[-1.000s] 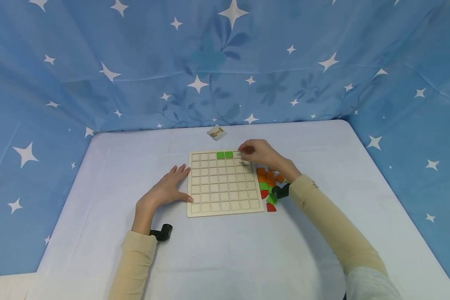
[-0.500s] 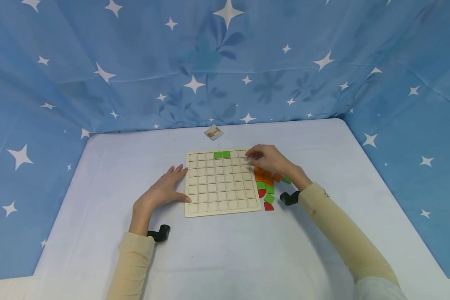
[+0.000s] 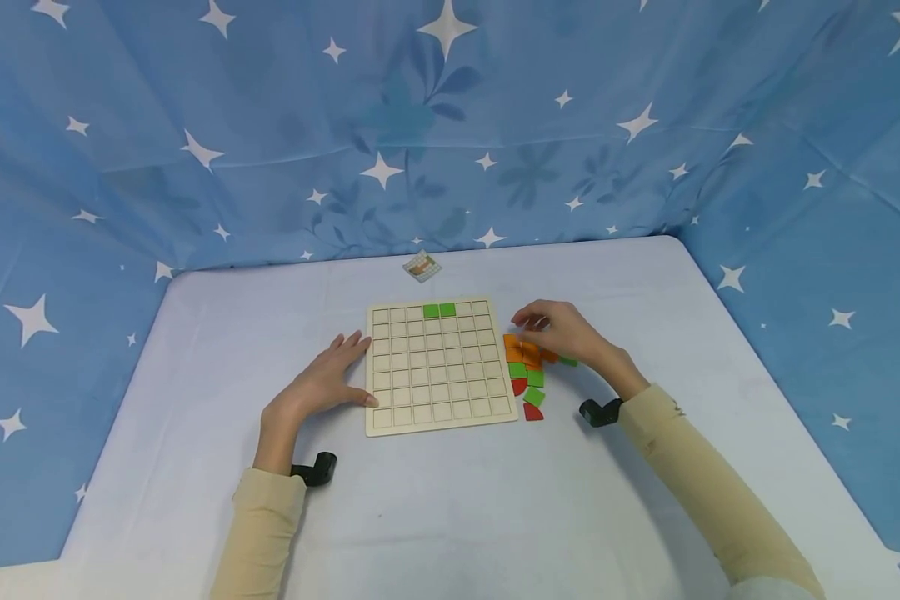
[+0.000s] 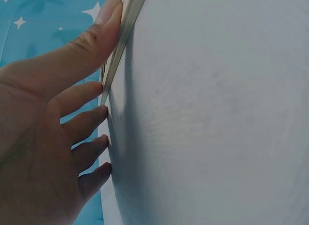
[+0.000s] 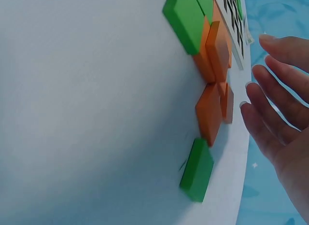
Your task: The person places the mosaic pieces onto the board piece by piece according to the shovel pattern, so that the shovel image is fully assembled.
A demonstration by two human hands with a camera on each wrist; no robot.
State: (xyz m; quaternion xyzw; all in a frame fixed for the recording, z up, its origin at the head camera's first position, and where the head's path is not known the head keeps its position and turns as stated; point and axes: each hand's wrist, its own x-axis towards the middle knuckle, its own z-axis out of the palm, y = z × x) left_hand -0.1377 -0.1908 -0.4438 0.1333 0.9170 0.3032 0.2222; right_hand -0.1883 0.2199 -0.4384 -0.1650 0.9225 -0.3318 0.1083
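A pale wooden grid board [image 3: 438, 367] lies flat on the white table, with two green square tiles [image 3: 439, 310] side by side in its top row. My left hand [image 3: 324, 379] rests at the board's left edge, fingers spread and thumb touching the rim; the left wrist view shows the thumb [image 4: 89, 46] against the edge. Above the tile pile right of the board hovers my right hand [image 3: 562, 329], holding nothing, its fingers [image 5: 270, 90] loosely bent and apart from the tiles. The pile has orange tiles [image 5: 209, 114], green tiles [image 5: 197, 169] and red quarter-round tiles [image 3: 532, 412].
A small printed card [image 3: 422, 266] with a grid picture lies behind the board. The table [image 3: 450, 508] is bounded by a blue star-patterned curtain [image 3: 270, 167] at the back and sides.
My right hand has moved right and nearer from the board's top right corner to over the tile pile. My left hand stays at the board's edge.
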